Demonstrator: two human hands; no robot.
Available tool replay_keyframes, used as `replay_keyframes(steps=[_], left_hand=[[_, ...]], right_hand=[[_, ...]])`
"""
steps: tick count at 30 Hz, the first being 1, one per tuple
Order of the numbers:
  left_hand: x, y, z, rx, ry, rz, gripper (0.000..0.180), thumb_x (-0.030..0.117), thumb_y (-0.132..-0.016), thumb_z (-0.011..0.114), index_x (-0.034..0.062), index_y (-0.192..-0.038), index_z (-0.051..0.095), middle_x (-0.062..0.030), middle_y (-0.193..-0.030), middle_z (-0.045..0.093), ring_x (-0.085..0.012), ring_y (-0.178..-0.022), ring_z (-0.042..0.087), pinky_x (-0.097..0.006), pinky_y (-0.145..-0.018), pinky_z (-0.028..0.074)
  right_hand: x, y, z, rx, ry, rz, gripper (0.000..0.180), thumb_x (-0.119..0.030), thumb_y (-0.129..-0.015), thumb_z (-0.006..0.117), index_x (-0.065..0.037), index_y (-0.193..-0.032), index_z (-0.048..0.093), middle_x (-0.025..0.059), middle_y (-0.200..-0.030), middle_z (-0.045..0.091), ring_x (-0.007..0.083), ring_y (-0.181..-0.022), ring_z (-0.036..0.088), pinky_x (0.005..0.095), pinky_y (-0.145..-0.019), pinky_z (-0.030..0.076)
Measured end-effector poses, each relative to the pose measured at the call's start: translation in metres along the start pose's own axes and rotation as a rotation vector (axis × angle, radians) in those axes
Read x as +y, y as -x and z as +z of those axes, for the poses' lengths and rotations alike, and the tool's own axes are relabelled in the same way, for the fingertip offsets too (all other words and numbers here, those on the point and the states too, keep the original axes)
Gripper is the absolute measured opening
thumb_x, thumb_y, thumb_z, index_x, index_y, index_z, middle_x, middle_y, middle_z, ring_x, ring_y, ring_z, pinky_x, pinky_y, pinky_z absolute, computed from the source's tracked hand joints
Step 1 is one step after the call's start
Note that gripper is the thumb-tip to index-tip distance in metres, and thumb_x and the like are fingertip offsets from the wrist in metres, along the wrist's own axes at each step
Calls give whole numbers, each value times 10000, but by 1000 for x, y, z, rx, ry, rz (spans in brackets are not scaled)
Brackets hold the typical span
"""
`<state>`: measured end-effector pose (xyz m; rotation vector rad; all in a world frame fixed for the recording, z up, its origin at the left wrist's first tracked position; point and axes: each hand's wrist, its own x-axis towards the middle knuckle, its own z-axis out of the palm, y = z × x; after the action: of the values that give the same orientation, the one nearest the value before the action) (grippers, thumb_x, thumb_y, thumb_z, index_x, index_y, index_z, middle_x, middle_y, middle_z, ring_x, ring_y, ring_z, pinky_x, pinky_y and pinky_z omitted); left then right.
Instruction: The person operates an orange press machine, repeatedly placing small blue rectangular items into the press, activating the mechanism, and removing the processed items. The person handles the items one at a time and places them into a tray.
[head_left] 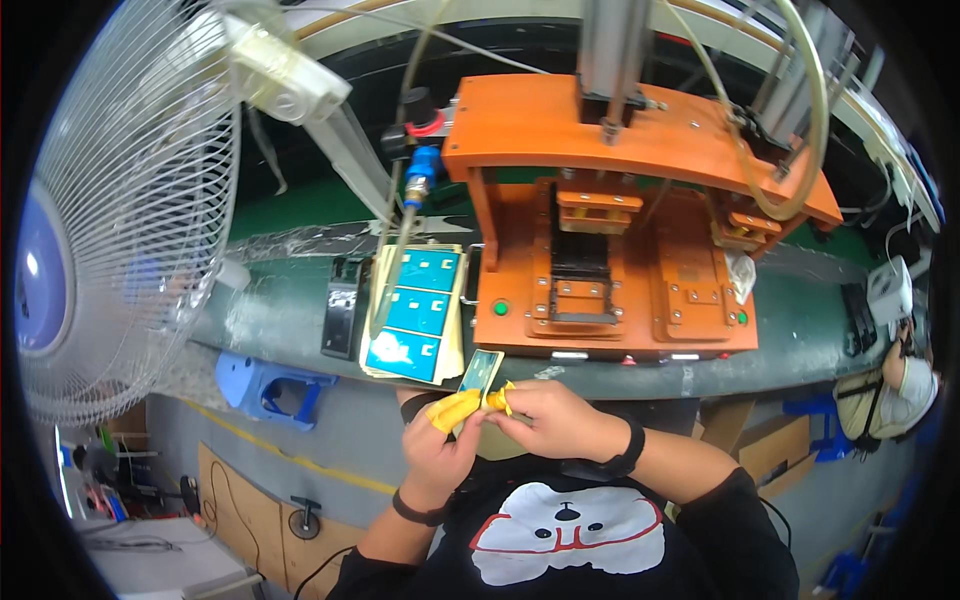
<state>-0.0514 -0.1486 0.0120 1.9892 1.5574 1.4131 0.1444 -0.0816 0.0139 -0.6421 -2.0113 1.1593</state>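
Close in front of my chest, my left hand (438,447) and my right hand (553,420) meet at the lower end of a small thin rectangular panel (483,370). Its face is grey-green with a pale border, and it tilts up and away from me. Yellow finger covers (455,410) wrap some of my fingertips. Both hands are closed, pinching the panel's near end, which the fingers hide. Just beyond it lies a stack of cream sheets (450,350) with bright blue rectangular panels (408,352) on top.
An orange press (620,130) with two stations stands on the green bench (280,300), a black part (580,260) in its left station. Left of the sheets sits a black tray-like piece (342,310). A fan (130,210) fills the left side. A blue stool (265,390) stands below; another person (905,385) is at far right.
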Motion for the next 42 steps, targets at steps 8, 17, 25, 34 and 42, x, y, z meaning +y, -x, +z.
replay_keyframes(steps=[8,17,25,34,42], left_hand=[[-30,28,15,56,1171,-394,281,155,-969,780,4,-1191,697,-164,-1234,745,-279,-1101,728,-495,-1025,559],[-17,7,63,-416,1284,-537,220,77,-964,738,-19,-1153,680,-128,-1112,748,-228,-993,727,-399,-935,576],[-18,-13,74,-444,1026,-681,225,52,-1038,653,-8,-1255,647,-101,-1107,743,-166,-957,717,-312,-867,560],[-3,-31,62,-344,937,-592,235,43,-1018,693,-20,-1243,670,-58,-1071,728,-116,-951,682,-274,-875,552],[7,-24,12,-440,736,-488,244,0,-1013,667,-51,-1252,681,-106,-1165,742,-142,-1039,705,-290,-948,550]], right_hand=[[15,168,-96,530,-187,470,82,-68,-1031,676,-6,-1063,719,-10,-935,710,67,-832,615,274,-728,524],[99,677,15,1514,292,1416,216,-130,-954,630,40,-1076,683,138,-974,740,202,-888,669,371,-807,539],[89,720,68,1357,595,1786,325,-185,-964,682,23,-1214,661,235,-1178,716,397,-1094,688,453,-969,525],[22,161,-104,723,606,44,327,-52,-852,773,-41,-1176,734,157,-1061,712,370,-945,683,422,-853,556],[-5,3,-112,285,941,-247,212,-199,-815,815,-71,-907,673,93,-1036,669,298,-1106,621,445,-927,487]])
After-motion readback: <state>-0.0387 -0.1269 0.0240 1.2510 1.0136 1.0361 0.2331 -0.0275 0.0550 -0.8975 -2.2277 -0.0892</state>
